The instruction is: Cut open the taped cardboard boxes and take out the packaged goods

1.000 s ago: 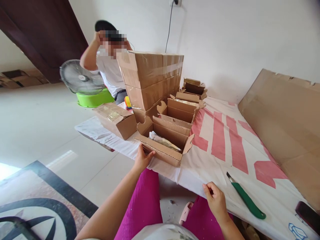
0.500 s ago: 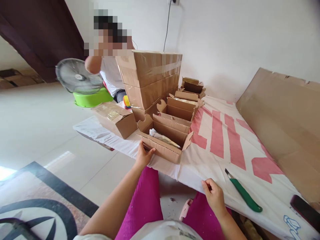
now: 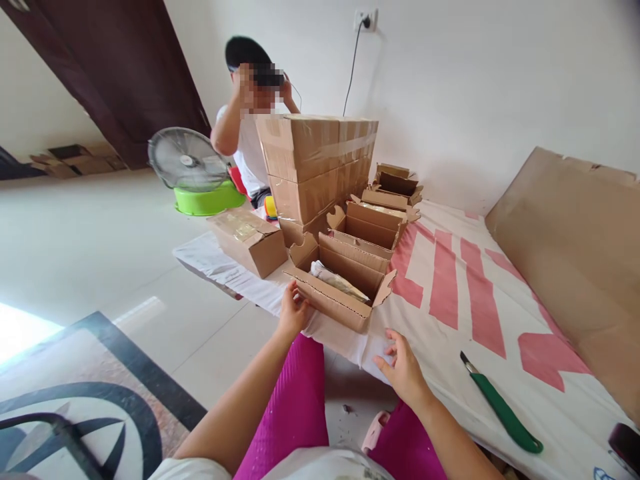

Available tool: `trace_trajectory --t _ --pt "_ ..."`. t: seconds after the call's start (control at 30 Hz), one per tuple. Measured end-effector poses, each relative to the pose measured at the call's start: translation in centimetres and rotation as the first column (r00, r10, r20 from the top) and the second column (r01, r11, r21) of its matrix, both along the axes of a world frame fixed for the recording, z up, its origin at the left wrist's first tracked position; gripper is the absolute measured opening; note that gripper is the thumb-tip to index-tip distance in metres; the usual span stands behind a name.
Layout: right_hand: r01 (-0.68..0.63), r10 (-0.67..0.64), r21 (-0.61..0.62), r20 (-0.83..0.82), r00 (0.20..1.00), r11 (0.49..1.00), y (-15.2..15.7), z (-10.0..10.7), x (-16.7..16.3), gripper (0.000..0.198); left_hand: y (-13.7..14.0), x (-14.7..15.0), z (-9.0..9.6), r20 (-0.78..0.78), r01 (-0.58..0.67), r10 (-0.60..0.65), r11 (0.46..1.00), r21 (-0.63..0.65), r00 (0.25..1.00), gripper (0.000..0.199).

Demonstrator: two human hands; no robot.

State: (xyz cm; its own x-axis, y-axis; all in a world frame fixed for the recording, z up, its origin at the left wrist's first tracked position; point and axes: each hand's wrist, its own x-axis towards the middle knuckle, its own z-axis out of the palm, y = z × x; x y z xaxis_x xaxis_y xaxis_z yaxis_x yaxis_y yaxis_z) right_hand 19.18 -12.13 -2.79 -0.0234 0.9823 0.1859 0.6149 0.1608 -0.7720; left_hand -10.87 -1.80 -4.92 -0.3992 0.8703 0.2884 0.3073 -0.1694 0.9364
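An open cardboard box [image 3: 335,303] stands at the near edge of the table, its flaps raised. Inside lies a wrapped bundle [image 3: 340,281], whitish at one end and yellowish along its length; its kind is unclear. My left hand [image 3: 294,310] is at the box's near left corner, fingers apart, and whether it still touches the cardboard is hard to tell. Over the table edge, right of the box, my right hand [image 3: 401,367] is open and holds nothing. A green-handled utility knife [image 3: 503,407] lies on the cloth further right, its blade out.
Several more open boxes [image 3: 370,225] line up behind. Taped cartons [image 3: 320,150] are stacked beside them, and a closed box [image 3: 247,243] sits at left. Across the table is a person [image 3: 250,143] with raised hands, near a fan [image 3: 187,160]. A cardboard sheet [image 3: 570,247] leans at right.
My right hand has lifted from the table edge, moved toward the box and spread its fingers. My left hand has loosened at the box corner. The view has shifted slightly left.
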Motion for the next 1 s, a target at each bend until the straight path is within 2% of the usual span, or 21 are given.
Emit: trace_trajectory --t 0.07,0.13,0.2,0.23,0.3,0.4,0.5,0.63,0.83,0.93,1.0 --pt "-0.001 0.0 0.018 0.034 0.999 1.0 1.3 0.0 -0.8 0.06 -0.2 -1.6 1.1 -0.035 -0.092 0.093 0.996 0.016 0.995 0.044" --pt "0.001 -0.003 0.038 0.067 0.998 0.999 2.1 -0.2 -1.1 0.06 0.0 -3.9 3.4 -0.161 -0.238 0.247 0.969 0.07 0.956 0.041" --pt "-0.008 0.002 0.058 0.109 0.994 0.998 2.5 -0.7 -1.0 0.055 0.8 -6.5 6.6 -0.344 -0.386 0.417 0.909 0.157 0.841 0.04" --pt "-0.015 0.005 0.074 0.131 0.991 0.997 2.6 -1.1 -0.9 0.052 1.5 -7.7 8.3 -0.429 -0.409 0.442 0.896 0.173 0.788 0.041" --pt "-0.038 0.017 0.116 0.171 0.985 0.993 2.6 -1.7 -0.6 0.048 3.4 -9.9 11.5 -0.604 -0.385 0.372 0.916 0.113 0.705 0.044" --pt "-0.072 0.035 0.173 0.206 0.978 0.982 2.4 -2.3 -0.4 0.041 6.6 -11.9 14.3 -0.79 -0.33 0.105 0.935 -0.128 0.604 0.068" --pt "-0.094 0.049 0.199 0.219 0.975 0.976 2.3 -2.5 -0.4 0.035 8.6 -12.9 14.7 -0.836 -0.296 -0.096 0.909 -0.295 0.54 0.073" --pt "-0.126 0.073 0.221 0.232 0.97 0.967 2.3 -2.2 -0.5 0.025 8.3 -13.6 14.2 -0.862 -0.285 -0.11 0.917 -0.281 0.495 0.059" --pt "-0.162 0.108 0.239 0.222 0.969 0.957 2.2 -1.6 -0.7 0.015 3.6 -15.5 14.2 -0.815 -0.242 -0.098 0.928 -0.281 0.571 0.06" --pt "-0.169 0.121 0.226 0.212 0.97 0.959 2.1 -1.4 -0.9 0.014 0.6 -16.4 13.7 -0.797 -0.121 -0.139 0.959 -0.256 0.588 0.062" --pt "-0.168 0.124 0.216 0.203 0.971 0.962 2.1 -1.2 -0.9 0.013 -1.5 -16.7 13.2 -0.791 0.008 -0.189 0.974 -0.226 0.581 0.063"
